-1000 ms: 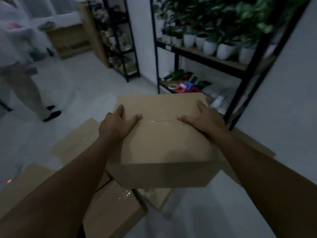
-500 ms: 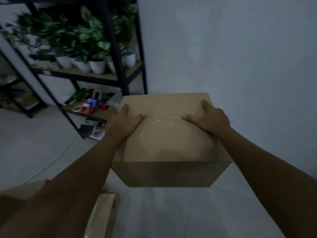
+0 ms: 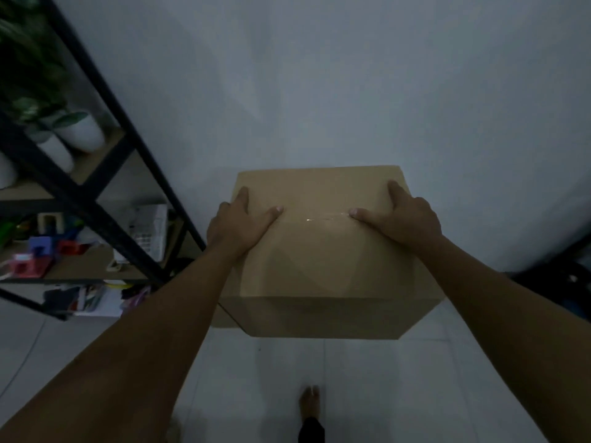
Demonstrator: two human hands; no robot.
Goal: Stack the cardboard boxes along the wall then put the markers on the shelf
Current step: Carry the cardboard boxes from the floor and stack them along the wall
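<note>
Head view: we look down at a closed cardboard box [image 3: 323, 251] in the middle of the frame, with the pale wall [image 3: 319, 91] filling the upper half behind it.
Left hand: our left hand [image 3: 238, 223] lies over the box's left top edge, thumb flat along the top toward the taped seam, fingers wrapped down the side out of sight; it holds the box.
Right hand: our right hand [image 3: 404, 217] mirrors it on the right edge, thumb inward, fingers over the side, also holding the box.
Why this hold: we judge the matched grip on opposite sides keeps the box level and lets us steer it square to the wall.
Box position: its far edge sits close to the wall; whether it rests on the floor [image 3: 367, 378] or hangs just above it we cannot tell.
Another box: a sliver of cardboard [image 3: 225, 318] shows at the lower left corner of the box, perhaps a second box beneath or behind.
Shelf: the black-framed shelf [image 3: 105, 199] stands at the left of the frame with white plant pots [image 3: 81, 132] above and small coloured items [image 3: 38, 254] on the lower board; we cannot pick out markers among them.
Foot: our bare foot [image 3: 309, 401] stands at the lower centre, behind the box.
Stage: we judge the stacking step is under way; the markers come later.
</note>
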